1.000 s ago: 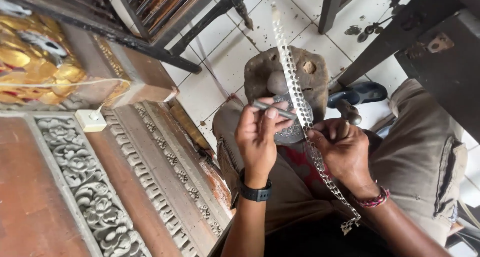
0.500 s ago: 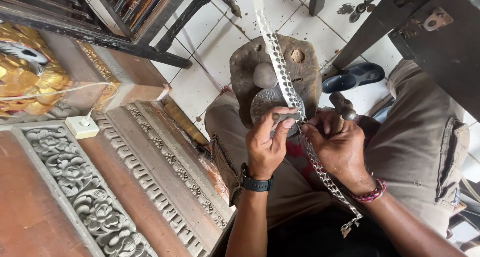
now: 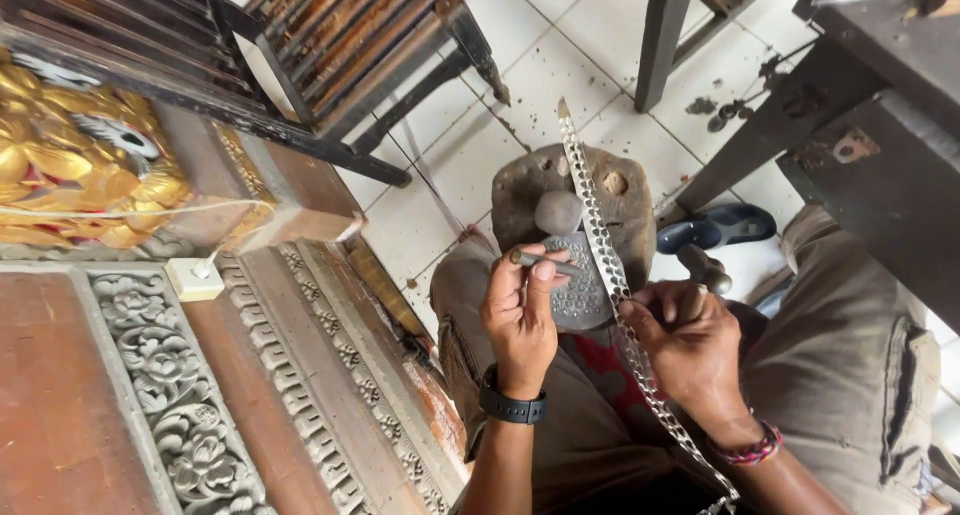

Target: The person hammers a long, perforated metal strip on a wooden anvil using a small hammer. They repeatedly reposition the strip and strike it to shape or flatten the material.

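Note:
My left hand pinches a thin metal punch and holds it sideways over a dimpled metal block. That block rests on a worn wooden stump between my knees. A long patterned silver metal strip runs from the stump's far edge down across my lap. My right hand grips the handle of a small hammer and touches the strip. A black watch sits on my left wrist and a beaded bracelet on my right.
Carved wooden panels with floral bands lie at the left, beside a gilded carving and a white switch box. A dark slatted chair stands on the white tile floor ahead. A dark table and a blue sandal are at the right.
The view has shifted, so the stump and my hands sit lower in the frame. My left hand now holds the punch sideways above the block. The right hand keeps its grip on the hammer.

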